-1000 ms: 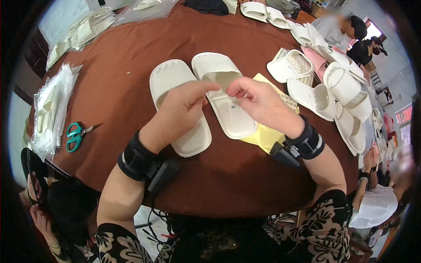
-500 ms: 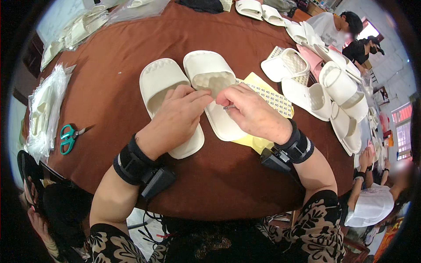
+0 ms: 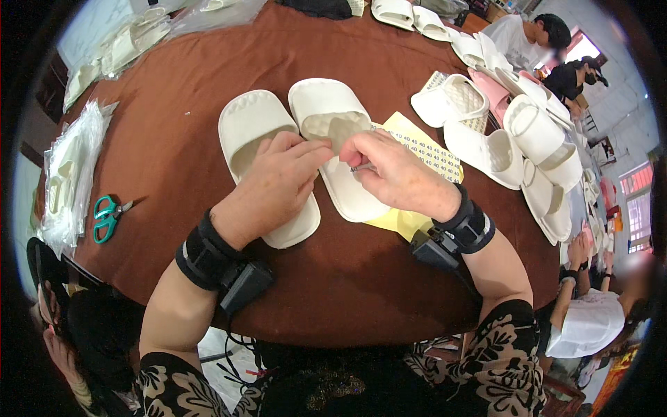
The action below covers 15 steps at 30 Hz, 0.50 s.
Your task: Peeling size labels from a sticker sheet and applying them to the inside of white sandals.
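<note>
"What's your left hand (image 3: 267,187) up to?"

"It's bent over the left slipper (image 3: 256,115), fingers curled toward the middle. Their undersides are hidden, so I can't tell whether I'm gripping anything."

"And the right hand (image 3: 399,172)?"

"Thumb and forefinger are crooked close together over the right slipper (image 3: 330,101), just beside a small dark mark (image 3: 353,169) on its insole. Whether something is pinched between them, I can't tell. My two hands nearly meet."

"Where's the pair, exactly?"

"Right in front of me on the brown-covered desk (image 3: 167,160), side by side, both off-white, straps at the far end and heels toward me."

"What's around it?"

"A yellow label sheet (image 3: 431,154) lies along the right slipper's right side, partly covered by my right hand. Off to the left are teal-handled scissors (image 3: 105,221), near some bagged slippers (image 3: 73,174). Over on the right, more white slippers (image 3: 495,149) lie clustered, with a pink slipper (image 3: 495,96) among them."
</note>
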Tool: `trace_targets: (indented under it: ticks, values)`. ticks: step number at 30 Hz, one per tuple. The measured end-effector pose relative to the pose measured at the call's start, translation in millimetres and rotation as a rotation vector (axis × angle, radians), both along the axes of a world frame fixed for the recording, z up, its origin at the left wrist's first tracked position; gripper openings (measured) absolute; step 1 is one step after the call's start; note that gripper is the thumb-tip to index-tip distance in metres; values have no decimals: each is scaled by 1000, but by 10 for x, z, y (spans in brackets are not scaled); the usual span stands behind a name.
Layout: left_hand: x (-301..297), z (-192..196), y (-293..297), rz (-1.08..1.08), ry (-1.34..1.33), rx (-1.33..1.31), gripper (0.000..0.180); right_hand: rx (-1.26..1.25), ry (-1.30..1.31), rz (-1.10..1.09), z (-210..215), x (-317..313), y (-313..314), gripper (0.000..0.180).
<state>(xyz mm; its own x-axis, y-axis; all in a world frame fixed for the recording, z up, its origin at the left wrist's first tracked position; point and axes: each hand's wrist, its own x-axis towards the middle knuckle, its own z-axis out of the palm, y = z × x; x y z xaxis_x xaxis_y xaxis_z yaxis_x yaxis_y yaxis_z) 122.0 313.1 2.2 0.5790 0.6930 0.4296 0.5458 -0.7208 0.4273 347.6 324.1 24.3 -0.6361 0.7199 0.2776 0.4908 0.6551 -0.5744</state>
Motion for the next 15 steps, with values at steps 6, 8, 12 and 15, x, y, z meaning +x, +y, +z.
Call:
trace_targets:
  ticks: [6, 8, 12, 15]
  values:
    - [-14, -9, 17, -4, 8, 53, 39, -80, 29, -36, -9, 0, -13, 23]
    - [-2, 2, 8, -12, -11, 40, 39, -92, 52, -54, -26, 2, -14, 23]
    - [-12, 17, 5, -13, 4, 17, 40, -20, 66, -40, -57, -28, -5, 21]
    - [-15, 24, 7, -16, 9, 26, 41, 21, 58, -33, -63, -32, 9, 19]
